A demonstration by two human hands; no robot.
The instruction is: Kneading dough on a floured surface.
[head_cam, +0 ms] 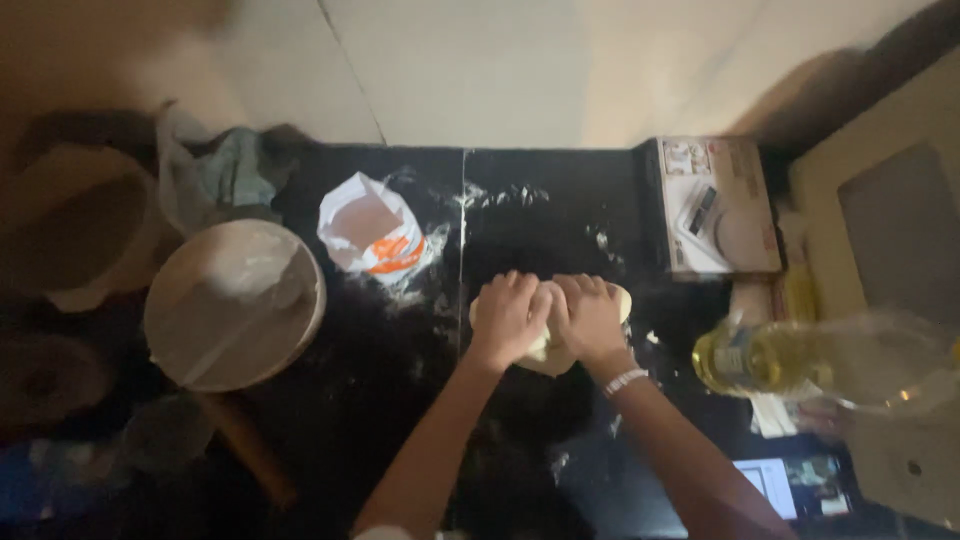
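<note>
A pale lump of dough (548,352) lies on the black, flour-dusted counter (380,400) near the middle. My left hand (510,316) and my right hand (588,316) sit side by side on top of it, fingers curled over its far edge and pressing down. Most of the dough is hidden under my hands; only its near edge and right end show. A beaded bracelet (625,380) circles my right wrist.
An open white flour bag (372,236) stands at the back left. A bowl covered with plastic film (234,304) sits left of it, with a rolling pin (248,448) below. A cardboard box (716,206) and an oil bottle (800,358) are on the right.
</note>
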